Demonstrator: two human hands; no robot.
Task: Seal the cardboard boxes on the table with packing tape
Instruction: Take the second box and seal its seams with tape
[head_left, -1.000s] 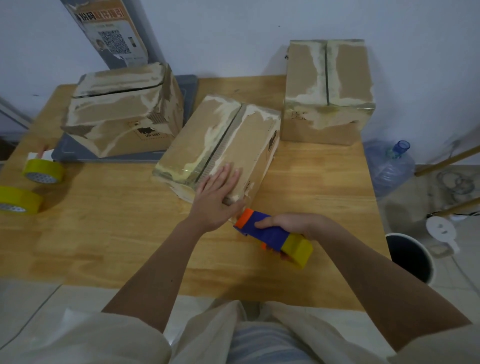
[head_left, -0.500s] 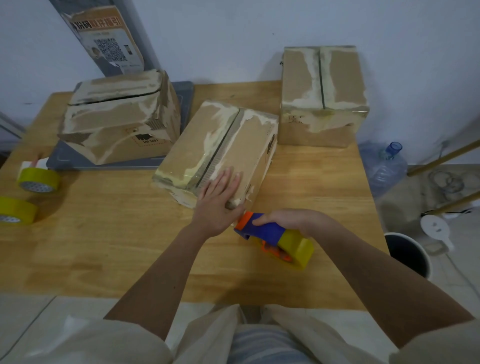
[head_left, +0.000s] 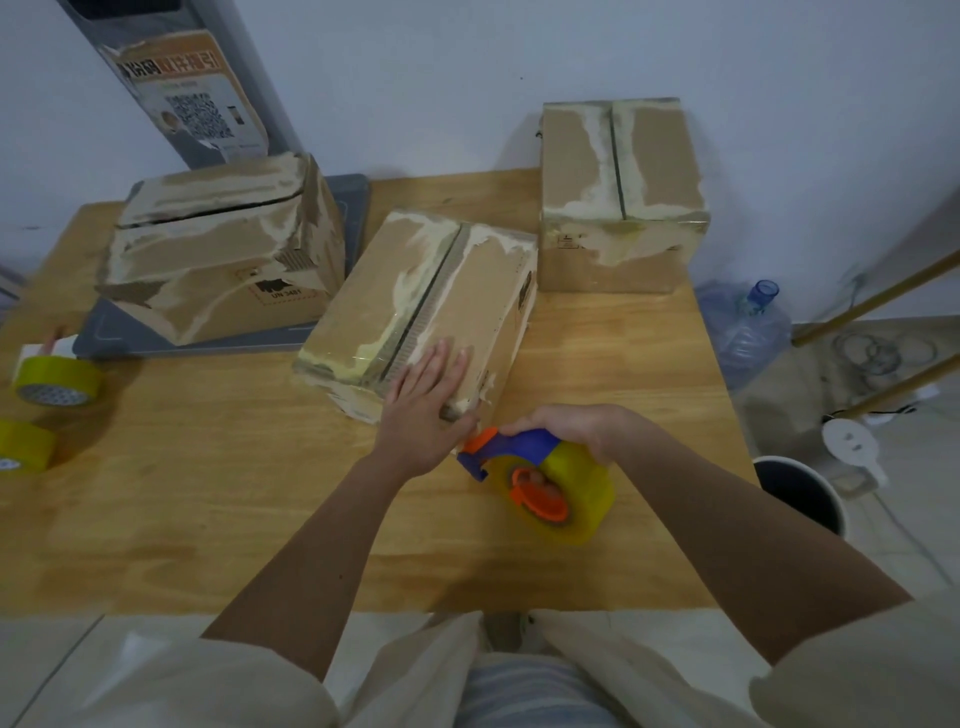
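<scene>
Right hand (head_left: 563, 426) clamped round the blue handle of the tape dispenser (head_left: 535, 478), its orange nose just beside the near corner of the middle box (head_left: 426, 306). Left hand (head_left: 423, 400) flat, fingers straight, pressing the box's near end next to the centre seam. Box sits angled on the worktop (head_left: 208, 493); two more boxes behind, left box (head_left: 223, 249) and right box (head_left: 621, 192), both seams look open. Spare tape rolls (head_left: 54, 382) at the left edge. Can't tell if the tape end is stuck down yet. Risk: dispenser starts off the seam because the box is skewed, or the box slides if the flat hand eases, so tape wrinkles or misses.
</scene>
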